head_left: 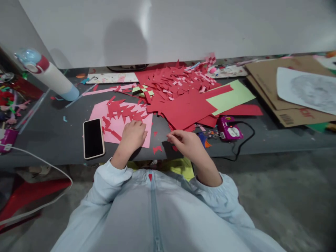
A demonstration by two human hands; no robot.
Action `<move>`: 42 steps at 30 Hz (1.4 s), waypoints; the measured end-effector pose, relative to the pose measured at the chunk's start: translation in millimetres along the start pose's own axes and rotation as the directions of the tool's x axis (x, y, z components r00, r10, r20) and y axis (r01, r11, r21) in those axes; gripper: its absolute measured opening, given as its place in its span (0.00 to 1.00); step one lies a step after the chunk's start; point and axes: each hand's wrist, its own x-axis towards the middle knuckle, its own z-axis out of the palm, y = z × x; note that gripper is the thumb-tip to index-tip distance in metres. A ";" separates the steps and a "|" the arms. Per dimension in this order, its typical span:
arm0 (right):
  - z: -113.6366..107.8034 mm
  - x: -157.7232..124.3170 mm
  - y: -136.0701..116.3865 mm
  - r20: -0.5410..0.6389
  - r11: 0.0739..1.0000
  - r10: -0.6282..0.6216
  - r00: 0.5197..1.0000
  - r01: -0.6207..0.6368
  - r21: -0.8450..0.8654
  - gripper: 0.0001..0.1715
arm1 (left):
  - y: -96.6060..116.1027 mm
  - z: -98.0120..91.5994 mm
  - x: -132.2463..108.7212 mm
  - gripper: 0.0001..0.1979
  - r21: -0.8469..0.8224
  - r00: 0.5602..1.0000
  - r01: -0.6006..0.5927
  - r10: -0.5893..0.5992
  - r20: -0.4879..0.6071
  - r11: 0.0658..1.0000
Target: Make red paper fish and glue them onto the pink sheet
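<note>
My left hand (133, 134) rests on a pink paper sheet (123, 120) on the dark table, fingers curled down over it among small red cut-outs (123, 111). My right hand (185, 141) hovers just right of the pink sheet, fingers bent together in a pinch near tiny red scraps (157, 149); what it pinches is too small to make out. A black phone (93, 138) lies left of my left hand.
A heap of red paper pieces (181, 91) and a light green sheet (229, 96) fill the table's middle. A purple device (229, 128) with a black cable sits right. Cardboard (278, 98) with a drawing lies far right. A white bottle (49, 75) lies far left.
</note>
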 end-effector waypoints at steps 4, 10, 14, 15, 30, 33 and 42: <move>-4.5 -9.1 8.1 -0.032 0.999 0.006 0.999 -0.004 0.040 0.13 | 7.7 -3.9 14.4 0.16 -0.007 0.999 0.019 -0.020 -0.038 1.000; -9.7 -14.6 12.2 -0.049 0.997 0.020 0.999 -0.016 0.080 0.14 | 14.3 -9.6 55.2 0.15 0.005 0.988 0.080 -0.079 -0.129 0.997; -12.1 -15.5 14.3 -0.045 0.995 0.028 0.999 -0.023 0.093 0.14 | 15.0 -6.0 81.7 0.16 0.013 0.986 0.070 -0.067 -0.150 0.997; -12.5 -15.6 15.2 -0.044 0.995 0.027 0.999 -0.023 0.094 0.14 | 15.0 -4.3 86.4 0.16 0.027 0.987 0.058 -0.054 -0.153 0.998; -13.6 -16.1 26.4 -0.054 1.000 0.030 0.998 -0.030 0.007 0.12 | 8.5 -13.1 92.5 0.17 0.071 0.957 0.122 -0.098 -0.274 0.990; -3.7 -16.6 23.2 0.049 0.981 -0.139 0.989 0.145 -0.127 0.10 | 4.0 -23.9 76.6 0.17 0.048 0.918 0.167 -0.138 -0.371 0.985; 31.0 -31.2 3.4 0.306 0.836 -0.239 0.922 0.355 -0.418 0.20 | -10.4 -39.6 19.6 0.16 -0.092 0.868 0.228 -0.245 -0.431 0.969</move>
